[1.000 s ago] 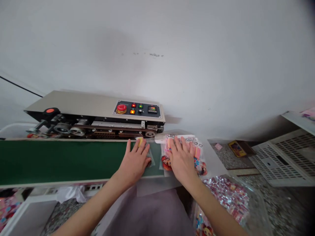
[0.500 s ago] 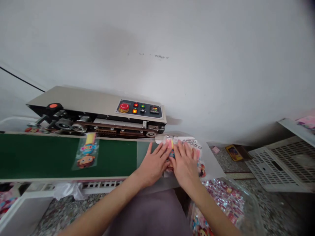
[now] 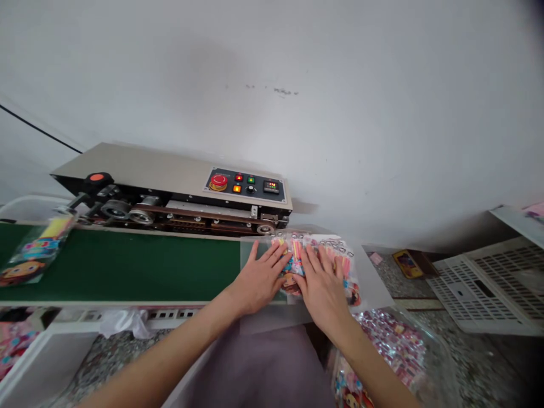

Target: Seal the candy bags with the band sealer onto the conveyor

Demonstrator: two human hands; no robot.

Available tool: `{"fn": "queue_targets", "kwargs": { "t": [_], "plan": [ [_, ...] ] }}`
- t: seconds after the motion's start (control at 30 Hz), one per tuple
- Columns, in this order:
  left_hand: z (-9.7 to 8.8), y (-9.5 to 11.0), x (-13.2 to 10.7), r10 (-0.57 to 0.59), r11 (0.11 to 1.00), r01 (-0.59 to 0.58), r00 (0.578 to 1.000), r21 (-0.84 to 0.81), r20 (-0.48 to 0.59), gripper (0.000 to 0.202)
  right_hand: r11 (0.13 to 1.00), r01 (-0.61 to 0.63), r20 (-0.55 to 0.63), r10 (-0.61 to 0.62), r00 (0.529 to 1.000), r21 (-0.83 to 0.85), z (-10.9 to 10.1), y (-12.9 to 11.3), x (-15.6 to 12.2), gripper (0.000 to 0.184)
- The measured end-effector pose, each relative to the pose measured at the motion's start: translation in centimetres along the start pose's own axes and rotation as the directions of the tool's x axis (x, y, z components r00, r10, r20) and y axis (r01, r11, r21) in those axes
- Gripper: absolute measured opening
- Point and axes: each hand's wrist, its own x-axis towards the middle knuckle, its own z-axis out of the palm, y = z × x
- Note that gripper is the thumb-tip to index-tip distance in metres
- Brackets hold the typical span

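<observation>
My left hand [image 3: 260,277] lies flat with fingers spread on the left side of a stack of clear toy packets [image 3: 340,260] at the right end of the green conveyor belt [image 3: 127,263]. My right hand [image 3: 323,283] lies flat on the same stack, fingers stretched toward the wall. The two hands are close together. A single sealed packet [image 3: 32,255] with a cartoon figure rides at the belt's far left end. Behind the belt stands the band sealer [image 3: 170,190] with its control panel [image 3: 246,186] lit.
A large clear bag of colourful packets [image 3: 391,345] sits by my right forearm. A white slotted crate [image 3: 488,283] stands at the right, with a small yellow card [image 3: 407,262] on the speckled counter. A white tray [image 3: 38,368] is at the lower left.
The sealed packet has ridden along the belt from near my left hand to its far left end. My left hand moved right onto the stack, next to my right hand.
</observation>
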Motion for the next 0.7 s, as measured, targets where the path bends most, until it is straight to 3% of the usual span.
{"fn": "queue_targets", "kwargs": {
  "t": [0.2,0.3,0.5,0.63,0.7],
  "plan": [
    [-2.0,-2.4,-0.2,0.115,0.993,-0.111,0.986,-0.038,0.118,0.052,1.0,-0.01,0.04,0.01,0.999,-0.013,0.0,-0.3,0.0,0.057],
    [-2.8,-3.0,-0.5,0.093,0.995,-0.087,0.981,-0.045,0.168,0.051,1.0,-0.014,0.034,0.014,0.999,0.004,0.0,-0.5,-0.1,0.057],
    [-3.8,-4.7,-2.7,0.038,0.998,-0.044,0.989,0.035,0.145,0.052,0.995,-0.006,0.034,0.003,0.999,0.095,-0.4,-2.3,0.7,0.057],
    [-4.6,-3.9,-3.0,-0.114,0.989,0.105,0.99,0.107,0.082,0.048,0.994,-0.01,0.057,0.003,0.998,0.112,-0.9,-3.2,1.0,0.059],
    [-4.4,-2.5,-2.5,-0.104,0.992,0.101,0.994,0.076,0.036,0.048,0.996,0.0,0.053,-0.005,0.999,0.091,-1.2,-3.1,1.0,0.057]
  ]
}}
